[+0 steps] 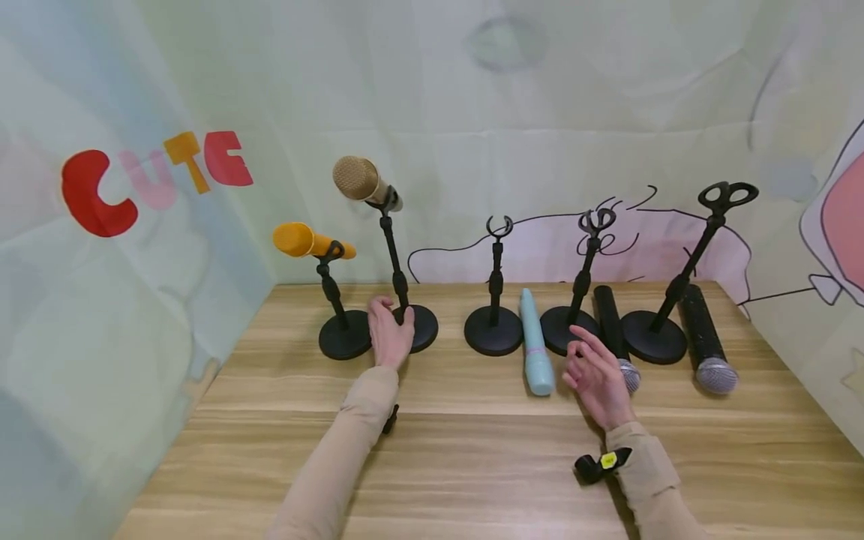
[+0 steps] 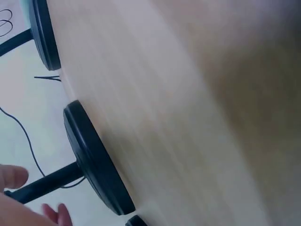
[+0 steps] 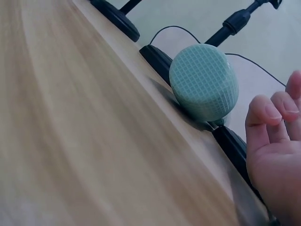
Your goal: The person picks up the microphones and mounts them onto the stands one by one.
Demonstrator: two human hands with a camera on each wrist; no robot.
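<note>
My left hand point(image 1: 390, 334) reaches over the round base of a black microphone stand point(image 1: 400, 285). Thumb and fingers lie on either side of that stand's pole in the left wrist view, not visibly closed on it. A gold microphone point(image 1: 365, 181) sits tilted in its clip. To its left, a shorter stand point(image 1: 344, 334) carries an orange microphone point(image 1: 305, 241). My right hand point(image 1: 599, 376) hovers with loosely bent fingers, holding nothing, by a black microphone point(image 1: 610, 322) with a silver head. Left of this hand lies a light blue microphone point(image 1: 536, 349), its mesh head point(image 3: 203, 81) large in the right wrist view.
Three stands without microphones, a short one point(image 1: 495, 331), a middle one point(image 1: 582, 285) and a tall tilted one point(image 1: 688, 270), line the table's back. Another black microphone point(image 1: 705, 337) lies at the far right. A printed cloth backdrop point(image 1: 432, 97) hangs behind the wooden table point(image 1: 486, 465).
</note>
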